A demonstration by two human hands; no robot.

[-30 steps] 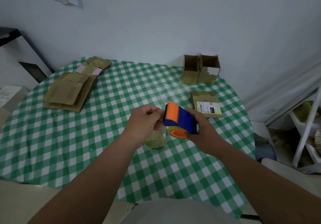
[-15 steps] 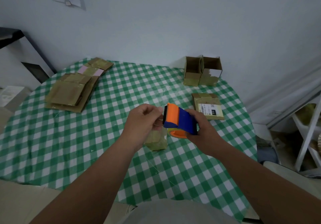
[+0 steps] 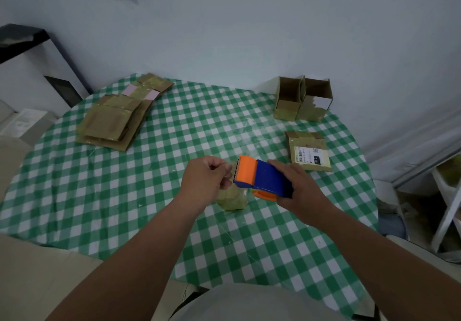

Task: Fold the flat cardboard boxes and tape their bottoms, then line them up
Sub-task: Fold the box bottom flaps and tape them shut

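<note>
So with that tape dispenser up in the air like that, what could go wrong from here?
1. The left hand pinches right at the serrated edge of the tape dispenser, so a fingertip may get nicked.
2. The small box below lies unheld; it could slide when tape is pressed on.
3. Any loose tape might stick to the checked tablecloth or fold onto itself, though no strip is visible.

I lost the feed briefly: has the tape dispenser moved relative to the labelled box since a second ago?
No. The tape dispenser stays just near-left of the labelled box, held by the right hand.
</note>
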